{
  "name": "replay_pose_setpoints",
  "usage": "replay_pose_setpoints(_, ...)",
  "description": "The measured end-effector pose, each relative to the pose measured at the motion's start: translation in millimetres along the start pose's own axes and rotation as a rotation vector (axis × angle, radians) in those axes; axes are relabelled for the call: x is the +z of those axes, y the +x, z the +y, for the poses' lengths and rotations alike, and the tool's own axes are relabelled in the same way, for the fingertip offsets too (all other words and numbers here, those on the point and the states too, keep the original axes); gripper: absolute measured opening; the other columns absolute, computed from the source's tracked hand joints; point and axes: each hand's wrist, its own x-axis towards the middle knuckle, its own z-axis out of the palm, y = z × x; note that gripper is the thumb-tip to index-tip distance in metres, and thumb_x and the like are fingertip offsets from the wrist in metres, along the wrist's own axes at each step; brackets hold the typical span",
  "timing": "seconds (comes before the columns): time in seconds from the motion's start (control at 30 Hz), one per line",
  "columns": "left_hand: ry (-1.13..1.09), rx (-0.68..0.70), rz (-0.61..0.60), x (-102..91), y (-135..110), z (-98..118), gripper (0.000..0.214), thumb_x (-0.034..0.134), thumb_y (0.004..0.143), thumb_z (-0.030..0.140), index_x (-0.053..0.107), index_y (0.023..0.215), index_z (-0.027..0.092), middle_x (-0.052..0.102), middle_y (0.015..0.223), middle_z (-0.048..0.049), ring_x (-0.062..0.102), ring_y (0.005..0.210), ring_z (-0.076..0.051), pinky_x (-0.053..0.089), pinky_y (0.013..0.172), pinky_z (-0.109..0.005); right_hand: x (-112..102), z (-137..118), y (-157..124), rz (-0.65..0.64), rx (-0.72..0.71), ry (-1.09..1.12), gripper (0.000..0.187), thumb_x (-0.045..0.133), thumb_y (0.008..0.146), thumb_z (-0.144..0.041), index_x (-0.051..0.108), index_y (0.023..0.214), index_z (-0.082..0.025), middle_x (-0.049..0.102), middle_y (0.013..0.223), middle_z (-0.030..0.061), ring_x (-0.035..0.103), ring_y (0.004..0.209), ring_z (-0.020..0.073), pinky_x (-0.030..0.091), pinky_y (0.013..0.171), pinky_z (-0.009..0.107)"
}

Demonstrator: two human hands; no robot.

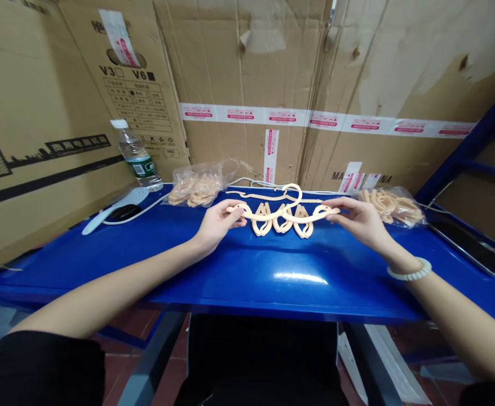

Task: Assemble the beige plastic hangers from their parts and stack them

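Note:
A cream plastic folding clothes hanger [292, 198] is spread out above the table, its hook pointing up. My left hand [219, 224] pinches its left end between thumb and fingers. At the opposite end, my right hand [359, 221] grips the tip in the same way. Just behind it, 3 folded hangers [262, 221] lie side by side, partly covered by the held one. Farther back, another unfolded hanger [256, 196] rests on the blue table [247, 276].
Clear bags of cream hanger parts lie at the back left [199, 186] and right [393, 206]. At left are a water bottle [140, 158], a hairbrush [118, 207] and a dark mouse-like object [127, 212]. A dark phone or tablet [476, 245] lies right. Cardboard [239, 62] walls the back.

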Motion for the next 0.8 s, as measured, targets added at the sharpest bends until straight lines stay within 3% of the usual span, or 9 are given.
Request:
replay_pose_setpoints(0.13, -0.009, 0.02, -0.005, 3.3, -2.9, -0.7, 0.048, 0.087, 0.07, 0.039, 0.064, 0.104, 0.013, 0.072, 0.088, -0.0039, 0.067, 0.067, -0.011, 0.06, 0.066, -0.025, 12.3, -6.6, -0.4, -0.086, -0.002, 0.035, 0.033, 0.077, 0.083, -0.047, 0.076, 0.102, -0.02, 0.073, 0.098, 0.0085, 0.066, 0.076, 0.0199, 0.06, 0.069, 0.037)
replay_pose_setpoints(0.3, 0.12, 0.085, -0.167, 16.1, -16.5, 0.0, 0.044, 0.081, 0.076, 0.038, 0.061, 0.106, 0.013, 0.069, 0.075, -0.0016, 0.064, 0.058, -0.011, 0.056, 0.058, -0.025, 46.7, -8.2, -8.0, -0.111, 0.14, 0.419, 0.046, 0.083, 0.079, -0.038, 0.059, 0.114, -0.021, 0.071, 0.086, 0.0024, 0.066, 0.069, 0.0155, 0.058, 0.067, 0.034)
replay_pose_setpoints(0.4, 0.137, 0.111, -0.221, 22.5, -22.6, -1.1, 0.047, 0.08, 0.078, 0.037, 0.055, 0.11, 0.014, 0.069, 0.074, -0.0002, 0.063, 0.056, -0.011, 0.056, 0.056, -0.024, 66.2, -12.5, -16.9, -0.188, 0.166, 0.545, 0.043, 0.081, 0.082, -0.034, 0.05, 0.108, -0.024, 0.073, 0.093, 0.0028, 0.068, 0.074, 0.0146, 0.058, 0.067, 0.031)
replay_pose_setpoints(0.5, 0.096, 0.134, -0.203, 24.6, -24.3, -2.3, 0.054, 0.082, 0.076, 0.036, 0.044, 0.11, 0.019, 0.069, 0.073, 0.0026, 0.064, 0.055, -0.011, 0.055, 0.055, -0.023, 75.4, -20.9, -25.4, -0.351, 0.072, 0.423, 0.027, 0.074, 0.09, -0.034, 0.055, 0.104, -0.022, 0.07, 0.1, 0.0052, 0.068, 0.084, 0.0153, 0.059, 0.074, 0.031)
replay_pose_setpoints(0.6, 0.076, 0.135, -0.181, 23.8, -25.1, -2.5, 0.052, 0.084, 0.074, 0.036, 0.038, 0.095, 0.022, 0.068, 0.071, 0.0037, 0.064, 0.054, -0.011, 0.055, 0.053, -0.022, 77.0, -28.0, -30.5, -0.491, -0.038, 0.264, 0.022, 0.065, 0.096, -0.033, 0.064, 0.113, -0.019, 0.069, 0.11, 0.0083, 0.068, 0.094, 0.0175, 0.059, 0.083, 0.034)
replay_pose_setpoints(0.7, 0.14, 0.156, -0.207, 22.7, -27.2, -1.8, 0.041, 0.081, 0.078, 0.035, 0.044, 0.082, 0.019, 0.066, 0.073, 0.0022, 0.066, 0.061, -0.011, 0.057, 0.06, -0.024, 76.8, -29.0, -32.2, -0.499, -0.093, 0.206, 0.03, 0.063, 0.098, -0.031, 0.064, 0.127, -0.022, 0.067, 0.123, 0.01, 0.069, 0.096, 0.0174, 0.06, 0.083, 0.033)
replay_pose_setpoints(0.8, 0.176, 0.19, -0.248, 21.8, -29.1, -1.5, 0.029, 0.08, 0.079, 0.034, 0.057, 0.086, 0.017, 0.067, 0.088, -0.0029, 0.07, 0.087, -0.016, 0.06, 0.079, -0.029, 76.8, -25.8, -32.5, -0.475, -0.119, 0.206, 0.036, 0.063, 0.098, -0.028, 0.063, 0.134, -0.026, 0.064, 0.13, 0.0097, 0.069, 0.099, 0.0174, 0.061, 0.086, 0.034)
